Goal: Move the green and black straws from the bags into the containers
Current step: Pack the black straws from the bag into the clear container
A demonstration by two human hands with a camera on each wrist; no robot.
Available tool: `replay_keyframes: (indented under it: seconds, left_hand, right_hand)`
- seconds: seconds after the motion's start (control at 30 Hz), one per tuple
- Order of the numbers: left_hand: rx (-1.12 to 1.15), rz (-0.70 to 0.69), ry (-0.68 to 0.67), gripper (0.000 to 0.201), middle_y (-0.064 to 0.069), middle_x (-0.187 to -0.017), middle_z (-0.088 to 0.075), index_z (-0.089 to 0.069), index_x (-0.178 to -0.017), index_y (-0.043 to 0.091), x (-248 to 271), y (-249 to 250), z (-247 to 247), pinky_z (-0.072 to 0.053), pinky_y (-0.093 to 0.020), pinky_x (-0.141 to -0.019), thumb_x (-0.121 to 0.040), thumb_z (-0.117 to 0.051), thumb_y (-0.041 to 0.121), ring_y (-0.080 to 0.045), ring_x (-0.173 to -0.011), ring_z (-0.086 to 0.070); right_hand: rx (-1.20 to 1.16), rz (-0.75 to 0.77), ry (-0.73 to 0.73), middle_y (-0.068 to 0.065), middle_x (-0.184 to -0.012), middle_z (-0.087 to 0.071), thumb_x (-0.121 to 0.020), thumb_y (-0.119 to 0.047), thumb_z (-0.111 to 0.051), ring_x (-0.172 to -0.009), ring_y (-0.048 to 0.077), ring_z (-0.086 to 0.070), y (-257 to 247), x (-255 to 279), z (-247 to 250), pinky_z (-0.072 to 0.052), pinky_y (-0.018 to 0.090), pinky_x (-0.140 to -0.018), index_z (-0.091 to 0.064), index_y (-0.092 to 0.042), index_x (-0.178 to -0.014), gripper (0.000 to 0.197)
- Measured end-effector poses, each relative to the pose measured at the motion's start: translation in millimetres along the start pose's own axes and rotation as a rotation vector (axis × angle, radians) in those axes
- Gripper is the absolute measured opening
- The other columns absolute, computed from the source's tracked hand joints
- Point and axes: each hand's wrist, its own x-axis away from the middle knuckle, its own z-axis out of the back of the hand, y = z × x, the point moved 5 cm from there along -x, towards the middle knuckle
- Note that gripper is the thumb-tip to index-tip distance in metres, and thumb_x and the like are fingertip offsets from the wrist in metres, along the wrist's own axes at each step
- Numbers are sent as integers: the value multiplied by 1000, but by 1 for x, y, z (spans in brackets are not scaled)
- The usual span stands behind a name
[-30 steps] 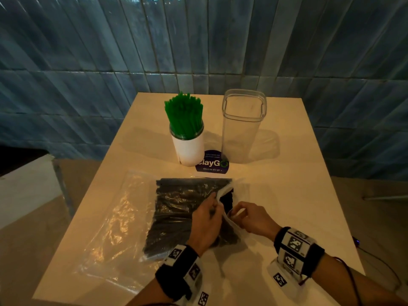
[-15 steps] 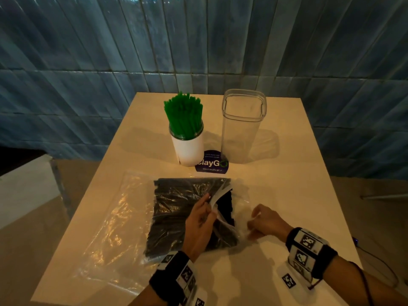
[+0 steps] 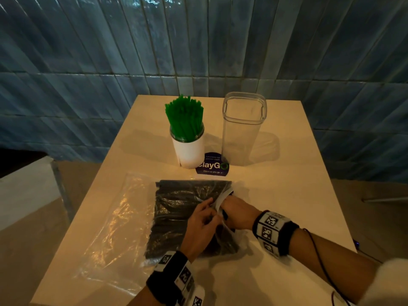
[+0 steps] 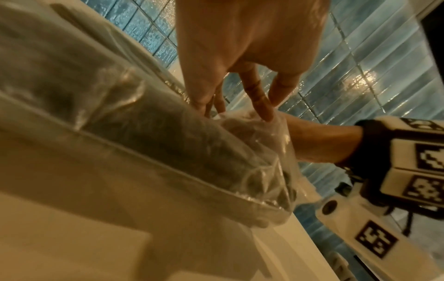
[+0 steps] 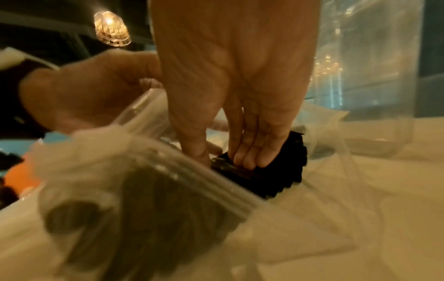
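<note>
Both forearms reach in from the near edge, each wrist in a band of black-and-white markers. Left hand knuckles up, fingers pointing down, thumb and fingertips pinching thin film. Right hand just beside it, fingers together, curled onto dark straw ends.

Round sticker on table
</note>
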Motion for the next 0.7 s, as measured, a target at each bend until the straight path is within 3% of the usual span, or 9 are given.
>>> replay_keyframes:
  seconds: [0.1,0.17,0.2,0.23,0.3,0.4,0.53,0.7]
  left_hand:
    - [-177,-30,-19,19,4,-145,-37,-64,-72,17,-2,5,1,-29,-42,-111,-86,-61,29,-5,-126,-37]
    - [-410,-57,-48,18,8,-147,-31,-57,-67,33,-5,6,2,-4,-51,-115,-83,-58,40,-17,-141,-14]
    - [-484,-38,-69,19,8,-148,-29,-54,-66,39,-5,6,3,3,-53,-114,-84,-58,41,-20,-144,-6]
    - [-497,-5,-82,23,8,-149,-28,-51,-64,43,-6,4,5,5,-57,-113,-85,-59,40,-23,-144,-4]
    - [-437,48,-98,27,7,-149,-27,-50,-60,45,-8,0,7,-2,-63,-111,-84,-61,39,-25,-143,-10]
    - [-339,69,-84,19,12,-143,-31,-55,-57,44,-7,1,9,-12,-62,-110,-75,-58,49,-24,-142,-15]
    - [-388,97,-88,16,11,-147,-30,-56,-70,42,-4,7,8,2,-59,-113,-85,-59,42,-18,-142,-13]
    - [-499,82,-83,12,11,-146,-33,-60,-79,35,-1,16,10,10,-53,-113,-88,-55,41,-13,-139,-20]
  right_hand:
    - [54,-7,-29,22,-102,-63,-87,-6,-54,-95,34,-60,1,-8,-9,-47,30,-80,-64,6,-94,17]
    - [80,-21,-41,23,-101,-64,-88,-8,-53,-93,36,-62,3,-10,-16,-51,39,-82,-64,6,-94,18]
    - [88,-20,-34,21,-102,-64,-88,-8,-54,-94,36,-62,4,-9,-16,-52,38,-82,-64,5,-95,18]
    - [97,-15,-28,20,-103,-64,-88,-8,-55,-95,34,-61,3,-9,-16,-51,35,-82,-65,4,-97,17]
    - [97,13,-11,17,-105,-64,-87,-8,-58,-97,32,-61,2,-11,-17,-49,33,-81,-65,2,-97,17]
    - [106,6,7,17,-109,-63,-88,-10,-57,-100,31,-60,3,-15,-21,-49,34,-84,-64,-1,-103,19]
    - [127,-40,25,17,-117,-60,-91,-13,-54,-108,32,-57,5,-15,-24,-45,35,-91,-59,-2,-113,25]
    - [40,-112,73,17,-115,-61,-95,-15,-49,-107,31,-58,4,-13,-25,-46,36,-93,-60,-1,-109,23]
